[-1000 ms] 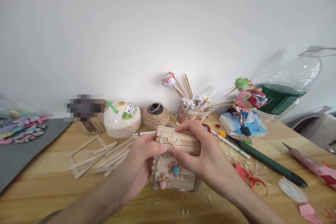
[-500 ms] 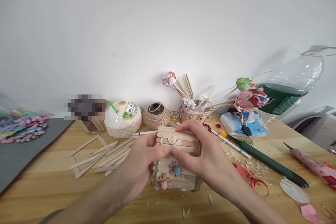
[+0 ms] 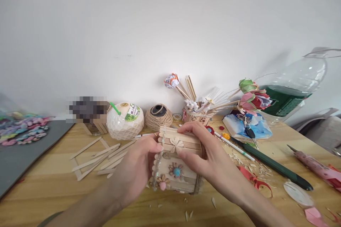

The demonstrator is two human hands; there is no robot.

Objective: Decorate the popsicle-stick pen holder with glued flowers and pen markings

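Observation:
Between my two hands is a box made of popsicle sticks (image 3: 183, 182), tilted toward me. Its face carries a pale wooden flower (image 3: 176, 144), a brown flower with a blue centre (image 3: 176, 171) and a smaller flower with a pink bead (image 3: 162, 183). A glittery cord runs down its left edge and twine lines its right edge. My left hand (image 3: 138, 161) grips the left side, thumb on the edge by the cord. My right hand (image 3: 204, 150) wraps the right side, its thumb tip just below the pale flower and its fingers over the top.
Loose popsicle sticks (image 3: 106, 159) lie at left, before a netted coconut (image 3: 125, 127) and a twine ball (image 3: 159, 117). A holder with paper flowers (image 3: 197, 117) stands behind. At right are a dark green tool (image 3: 277, 166), a pink glue gun (image 3: 314, 170), a large bottle (image 3: 290, 88) and scraps.
My left thumb has drawn back from the pale flower to the box's left edge. The box has shifted slightly left at its lower end, and my right hand stays on it.

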